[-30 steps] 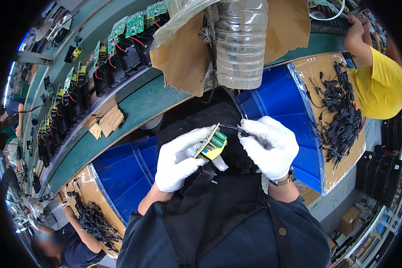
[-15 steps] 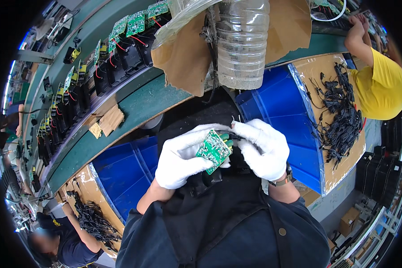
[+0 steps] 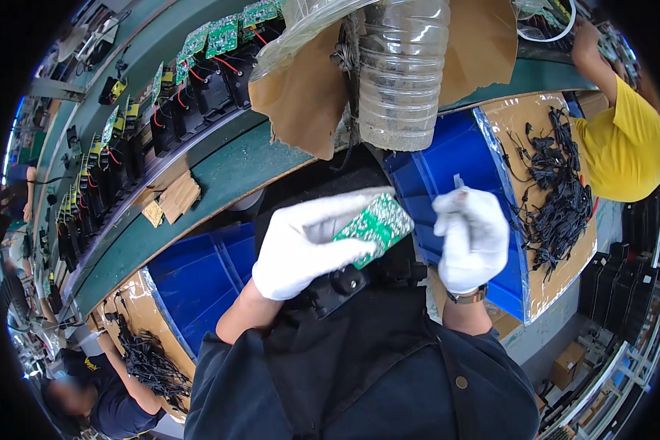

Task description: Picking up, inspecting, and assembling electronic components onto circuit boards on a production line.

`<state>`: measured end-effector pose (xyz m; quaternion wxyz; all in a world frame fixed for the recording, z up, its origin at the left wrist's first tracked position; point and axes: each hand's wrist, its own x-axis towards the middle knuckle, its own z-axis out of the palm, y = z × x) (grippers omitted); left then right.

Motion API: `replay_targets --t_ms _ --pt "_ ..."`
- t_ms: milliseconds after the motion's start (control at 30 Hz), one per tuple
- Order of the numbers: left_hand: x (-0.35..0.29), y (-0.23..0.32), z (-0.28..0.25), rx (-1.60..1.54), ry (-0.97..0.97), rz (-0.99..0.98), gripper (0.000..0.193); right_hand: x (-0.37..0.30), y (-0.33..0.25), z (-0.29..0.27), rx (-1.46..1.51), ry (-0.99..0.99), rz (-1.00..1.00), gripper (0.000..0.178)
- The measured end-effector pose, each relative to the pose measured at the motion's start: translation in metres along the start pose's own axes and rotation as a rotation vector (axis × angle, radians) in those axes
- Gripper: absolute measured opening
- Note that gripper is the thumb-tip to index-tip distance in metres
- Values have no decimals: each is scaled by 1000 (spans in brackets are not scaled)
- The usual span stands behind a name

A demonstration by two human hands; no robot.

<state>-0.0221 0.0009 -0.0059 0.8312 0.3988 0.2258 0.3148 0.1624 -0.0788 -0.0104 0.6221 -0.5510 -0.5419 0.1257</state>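
Note:
My left hand [image 3: 290,246], in a white glove, grips a green circuit board [image 3: 381,224] between thumb and fingers, with its solder-dotted face up. Just below the board, close to my apron, a black plastic housing [image 3: 337,293] shows in part; whether it is joined to the board I cannot tell. My right hand [image 3: 475,238], also gloved in white, is apart from the board, over the right blue bin. Its fingers are closed, and a thin greyish tip [image 3: 458,181] sticks out above them; what it belongs to is hidden.
Blue bins [image 3: 462,165] stand at both sides, beside boards heaped with black cables [image 3: 554,198]. A clear plastic bottle [image 3: 403,77] and torn cardboard [image 3: 301,103] hang ahead. Several boards with black housings [image 3: 213,92] line the conveyor. Co-workers, one in a yellow shirt [image 3: 627,150], are nearby.
My right hand has moved right, away from the board. My left hand has turned the board and shifted it slightly right and up. The black housing now shows more below it.

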Motion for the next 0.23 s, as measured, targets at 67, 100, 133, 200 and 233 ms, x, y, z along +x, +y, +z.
replay_targets --t_ms 67,100,133,200,233 --pt "9 -1 -1 167 49 -1 53 3 -1 -5 291 79 100 36" --pt "12 -2 -2 250 74 -1 52 4 -1 -8 437 119 150 36" --pt "16 -3 -2 249 73 -1 52 7 0 -12 436 119 150 36" --pt "22 -6 -2 326 48 68 50 14 5 -22 210 -146 77 38" --pt "25 -8 -2 364 35 103 49 18 9 -28 95 -278 40 39"
